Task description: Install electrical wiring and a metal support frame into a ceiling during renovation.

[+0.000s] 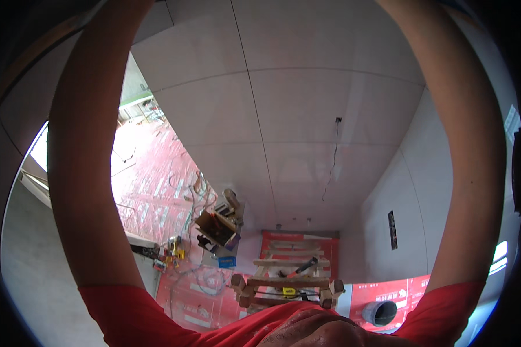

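Observation:
Both my arms reach up and leave the picture at its upper edge, so neither hand shows. My left forearm rises along the left side, and my right forearm along the right. What the hands hold or touch is out of sight. Between the arms spreads a wall of large pale panels with dark seams. A thin wire hangs from a small hole in it. Below me stands a wooden stepladder, with a hammer and a small yellow thing lying on it.
An open cardboard box sits among clutter at the lower left, near yellow power tools. Red printed sheeting covers the floor. A dark round bucket lies at the lower right. The right wall has a rectangular cutout.

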`<control>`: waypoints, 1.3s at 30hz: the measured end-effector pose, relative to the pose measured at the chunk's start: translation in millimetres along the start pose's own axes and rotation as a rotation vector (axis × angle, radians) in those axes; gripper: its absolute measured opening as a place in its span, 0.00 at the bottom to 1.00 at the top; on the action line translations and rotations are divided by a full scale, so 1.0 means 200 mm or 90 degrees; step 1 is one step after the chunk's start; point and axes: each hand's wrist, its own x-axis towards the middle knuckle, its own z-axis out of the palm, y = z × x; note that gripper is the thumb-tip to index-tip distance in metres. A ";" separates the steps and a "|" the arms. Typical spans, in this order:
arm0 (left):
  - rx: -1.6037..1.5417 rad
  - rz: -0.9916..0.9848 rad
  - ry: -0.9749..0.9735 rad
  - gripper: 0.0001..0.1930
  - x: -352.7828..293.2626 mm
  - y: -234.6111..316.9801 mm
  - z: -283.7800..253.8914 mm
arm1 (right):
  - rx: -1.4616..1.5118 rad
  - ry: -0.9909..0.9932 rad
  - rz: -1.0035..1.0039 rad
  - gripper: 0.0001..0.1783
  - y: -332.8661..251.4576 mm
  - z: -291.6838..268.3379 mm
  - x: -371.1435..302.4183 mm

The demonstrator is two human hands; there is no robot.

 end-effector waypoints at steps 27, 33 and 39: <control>-0.284 -0.017 -0.042 0.12 -0.90 0.78 -0.44 | 0.359 -0.164 1.120 0.15 -0.06 -1.61 -3.61; -0.537 -0.348 -0.444 0.10 -1.95 1.62 -0.55 | 0.230 -0.742 1.810 0.37 -0.96 -2.27 -4.47; -0.519 -0.381 -0.706 0.12 -2.41 1.92 -0.85 | 0.501 -1.246 1.383 0.33 -1.03 -2.47 -4.61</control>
